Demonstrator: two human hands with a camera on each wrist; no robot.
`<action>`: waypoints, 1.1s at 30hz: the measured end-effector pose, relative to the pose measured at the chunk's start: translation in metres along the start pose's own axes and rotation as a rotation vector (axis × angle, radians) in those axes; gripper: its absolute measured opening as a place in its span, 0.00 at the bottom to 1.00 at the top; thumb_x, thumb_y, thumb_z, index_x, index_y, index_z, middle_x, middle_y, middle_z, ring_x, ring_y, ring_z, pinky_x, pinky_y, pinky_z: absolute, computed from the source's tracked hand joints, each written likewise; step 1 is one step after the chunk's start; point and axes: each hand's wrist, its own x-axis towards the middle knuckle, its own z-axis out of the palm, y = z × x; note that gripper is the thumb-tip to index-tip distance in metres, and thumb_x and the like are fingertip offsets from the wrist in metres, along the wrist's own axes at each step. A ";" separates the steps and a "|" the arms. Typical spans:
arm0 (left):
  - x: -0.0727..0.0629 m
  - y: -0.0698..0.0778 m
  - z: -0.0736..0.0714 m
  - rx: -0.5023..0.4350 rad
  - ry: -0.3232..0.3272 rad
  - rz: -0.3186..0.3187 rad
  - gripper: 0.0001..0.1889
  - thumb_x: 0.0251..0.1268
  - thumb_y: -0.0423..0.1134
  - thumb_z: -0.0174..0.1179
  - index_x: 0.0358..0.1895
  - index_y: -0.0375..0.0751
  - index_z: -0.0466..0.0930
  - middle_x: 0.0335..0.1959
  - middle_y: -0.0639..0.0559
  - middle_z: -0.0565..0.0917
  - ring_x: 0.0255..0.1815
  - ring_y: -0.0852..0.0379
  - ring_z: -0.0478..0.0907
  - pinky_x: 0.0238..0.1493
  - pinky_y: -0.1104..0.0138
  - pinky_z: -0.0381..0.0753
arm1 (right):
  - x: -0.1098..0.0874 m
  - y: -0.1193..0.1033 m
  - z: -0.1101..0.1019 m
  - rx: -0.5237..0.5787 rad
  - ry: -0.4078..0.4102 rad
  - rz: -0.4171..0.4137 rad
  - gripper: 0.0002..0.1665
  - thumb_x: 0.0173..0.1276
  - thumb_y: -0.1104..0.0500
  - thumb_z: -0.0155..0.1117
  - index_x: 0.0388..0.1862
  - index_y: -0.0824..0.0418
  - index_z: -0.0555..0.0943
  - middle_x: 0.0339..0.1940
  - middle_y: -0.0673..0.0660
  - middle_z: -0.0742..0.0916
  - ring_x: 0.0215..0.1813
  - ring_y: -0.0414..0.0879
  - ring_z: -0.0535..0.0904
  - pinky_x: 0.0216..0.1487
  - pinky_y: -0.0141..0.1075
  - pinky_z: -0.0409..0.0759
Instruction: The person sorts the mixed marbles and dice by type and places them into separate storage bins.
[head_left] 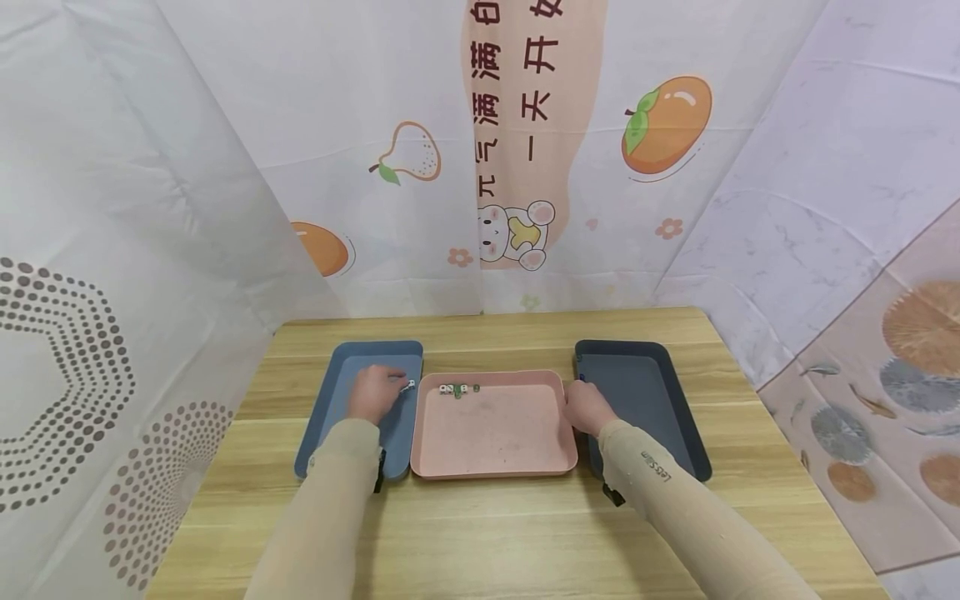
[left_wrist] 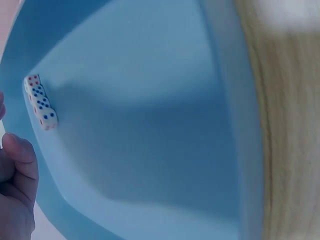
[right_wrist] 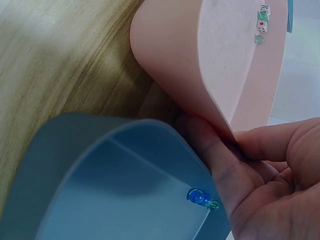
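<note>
My left hand (head_left: 375, 393) is over the blue tray (head_left: 315, 433), fingertips close to a row of white dice (left_wrist: 41, 102) by the tray's inner wall. Thumb and a fingertip stand apart at the edge of the left wrist view; most of that hand is out of frame there. At the other side, my right hand (right_wrist: 270, 172) pinches the pink tray (right_wrist: 170, 65) at its right rim, thumb on top and a finger down between it and the dark blue tray (right_wrist: 85, 145). Blue and green glass beads (right_wrist: 201, 197) lie in that tray's corner.
White dice (head_left: 464, 388) and green beads (head_left: 476, 388) line the pink tray's far left side. All three trays stand side by side on a wooden table (head_left: 495, 533). A printed cloth (head_left: 420, 233) hangs behind the table.
</note>
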 end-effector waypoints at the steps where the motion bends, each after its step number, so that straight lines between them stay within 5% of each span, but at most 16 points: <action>1: 0.000 0.002 0.001 -0.005 -0.001 0.000 0.14 0.72 0.40 0.64 0.54 0.40 0.89 0.55 0.41 0.87 0.60 0.39 0.81 0.60 0.46 0.80 | 0.000 0.000 0.000 0.000 0.001 0.000 0.20 0.78 0.68 0.51 0.24 0.67 0.82 0.15 0.52 0.75 0.19 0.44 0.72 0.23 0.32 0.70; 13: 0.001 0.016 0.007 -0.075 -0.033 0.058 0.13 0.70 0.40 0.66 0.53 0.40 0.90 0.55 0.41 0.87 0.61 0.39 0.81 0.60 0.46 0.79 | -0.002 0.000 -0.001 0.004 0.002 -0.009 0.19 0.78 0.68 0.51 0.28 0.67 0.84 0.16 0.54 0.78 0.21 0.45 0.75 0.24 0.32 0.71; 33: 0.000 0.022 0.022 -0.196 -0.115 0.058 0.15 0.71 0.45 0.67 0.56 0.47 0.89 0.59 0.41 0.85 0.59 0.41 0.82 0.54 0.47 0.83 | 0.000 0.002 0.000 0.017 -0.004 0.009 0.17 0.76 0.69 0.51 0.30 0.66 0.85 0.20 0.55 0.82 0.24 0.46 0.78 0.27 0.33 0.74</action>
